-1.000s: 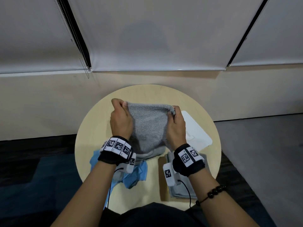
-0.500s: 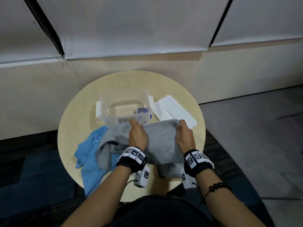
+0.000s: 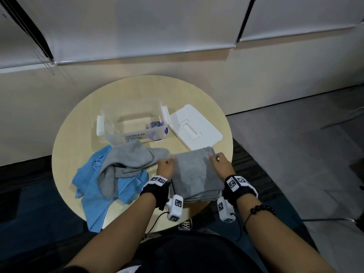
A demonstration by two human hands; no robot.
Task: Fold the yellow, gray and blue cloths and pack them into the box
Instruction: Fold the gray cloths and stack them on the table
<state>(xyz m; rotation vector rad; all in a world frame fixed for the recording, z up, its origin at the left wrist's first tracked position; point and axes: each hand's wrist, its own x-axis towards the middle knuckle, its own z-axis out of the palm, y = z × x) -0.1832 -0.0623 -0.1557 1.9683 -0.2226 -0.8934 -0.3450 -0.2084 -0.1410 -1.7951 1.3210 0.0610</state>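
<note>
The folded gray cloth [image 3: 195,174] lies flat on the lower right part of the round table [image 3: 78,134], a thick rectangle framed by both hands. The left hand [image 3: 165,169] sits at its far left corner and the right hand [image 3: 221,166] at its far right corner. On each, the fingers [image 3: 213,157] are curled and bunched over the far edge and appear to pinch the top layers, though the thumbs are hidden.

The cloth's long axis runs from the near table edge away toward the white lid [image 3: 195,127]. The clear storage box [image 3: 136,135] stands open up and to the left of the fingertips, with its long side running across the frame, so the bundle probably needs a quarter turn to drop in squarely. The left hand is the nearer one to the box.

A second, crumpled gray cloth [image 3: 126,160] sprawls over the blue cloth [image 3: 94,190] at centre left, just in front of the box and close beside the left hand. Both are unfolded. No yellow cloth shows.
</note>
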